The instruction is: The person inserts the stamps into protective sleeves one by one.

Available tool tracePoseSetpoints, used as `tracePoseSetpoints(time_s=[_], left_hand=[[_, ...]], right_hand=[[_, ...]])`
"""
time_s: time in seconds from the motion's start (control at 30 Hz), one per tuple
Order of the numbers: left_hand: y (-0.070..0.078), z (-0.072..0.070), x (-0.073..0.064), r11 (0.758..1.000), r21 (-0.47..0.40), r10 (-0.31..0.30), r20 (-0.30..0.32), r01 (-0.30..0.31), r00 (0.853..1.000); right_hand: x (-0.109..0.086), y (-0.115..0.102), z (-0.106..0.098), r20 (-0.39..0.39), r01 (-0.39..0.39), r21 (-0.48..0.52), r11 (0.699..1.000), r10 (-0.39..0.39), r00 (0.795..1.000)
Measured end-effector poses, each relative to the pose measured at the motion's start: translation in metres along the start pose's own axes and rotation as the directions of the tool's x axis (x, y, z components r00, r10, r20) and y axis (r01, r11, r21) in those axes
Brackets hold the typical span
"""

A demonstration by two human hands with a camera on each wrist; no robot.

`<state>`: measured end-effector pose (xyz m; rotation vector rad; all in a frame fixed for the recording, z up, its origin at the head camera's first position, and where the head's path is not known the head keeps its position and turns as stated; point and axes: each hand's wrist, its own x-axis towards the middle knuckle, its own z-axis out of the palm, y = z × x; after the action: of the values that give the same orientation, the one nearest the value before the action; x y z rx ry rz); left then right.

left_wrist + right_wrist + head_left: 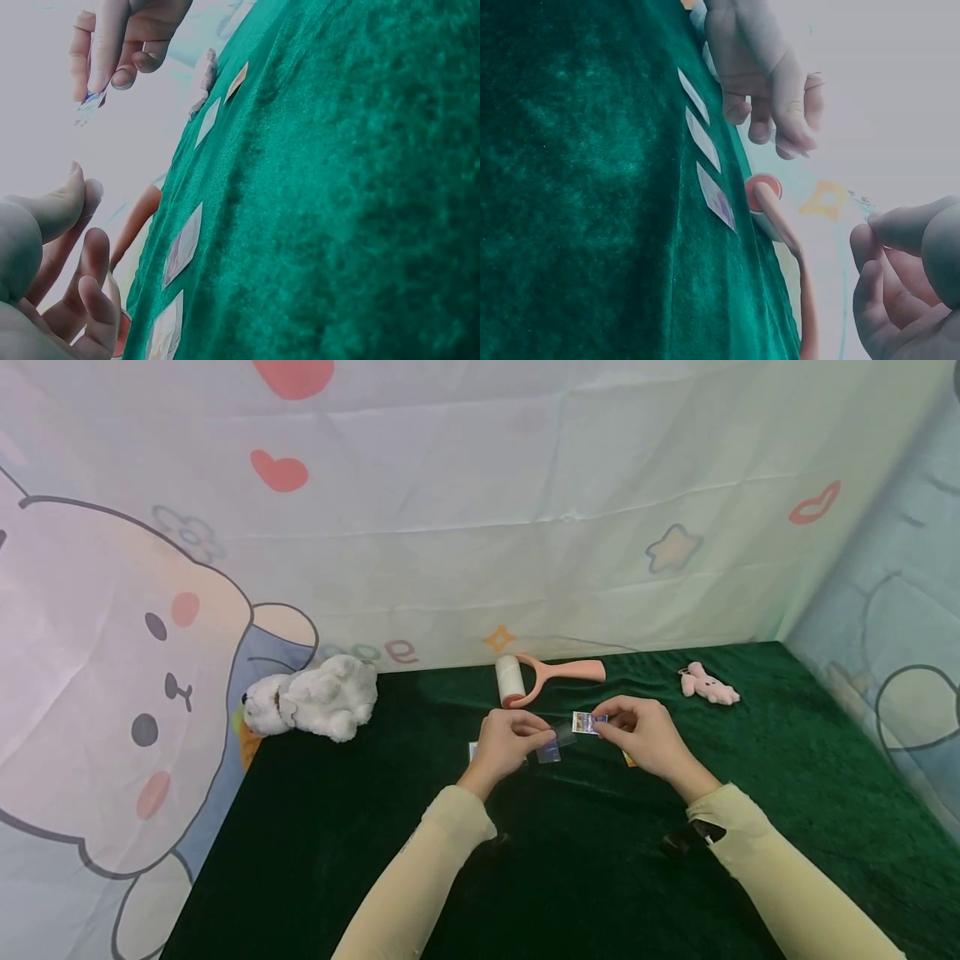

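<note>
- Clear film (566, 735) is pinched in the left grip (512, 740).
- Right grip (645, 737), at its three o'clock, pinches a rectangular card (583, 723).
- Fuzzy toy (708, 685) lies at right grip's two o'clock.

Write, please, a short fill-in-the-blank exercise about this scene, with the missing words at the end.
The ____ hand pinches the raised card.
The colour of the cloth is ____.
In the head view, the roller lies ____ the white toy and the pink toy.

Missing words: right; green; between.
</note>
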<state>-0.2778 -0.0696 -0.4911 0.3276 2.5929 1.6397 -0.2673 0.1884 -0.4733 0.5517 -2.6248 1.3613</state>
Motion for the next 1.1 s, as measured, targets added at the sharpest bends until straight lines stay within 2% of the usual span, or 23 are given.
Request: tracePoseSetpoints(time_s=[0.17, 0.63, 1.1], left_hand=[[0.0009, -0.0008, 0.0009, 1.000, -0.019, 0.000, 0.003, 0.000, 1.000], [0.0015, -0.0011, 0.0004, 0.997, -0.053, -0.049, 0.001, 0.049, 0.999], [0.0065, -0.0015, -0.0003, 0.997, -0.066, -0.040, 0.000, 0.040, 0.999]], right_hand=[[-0.0004, -0.0010, -0.0008, -0.002, 0.011, -0.006, 1.000, -0.011, 1.000], [-0.0023, 0.0007, 0.0000, -0.026, 0.046, -0.034, 0.998, -0.047, 0.999], [-0.0016, 0.0012, 0.0014, -0.004, 0.074, -0.004, 0.997, -0.074, 0.997]])
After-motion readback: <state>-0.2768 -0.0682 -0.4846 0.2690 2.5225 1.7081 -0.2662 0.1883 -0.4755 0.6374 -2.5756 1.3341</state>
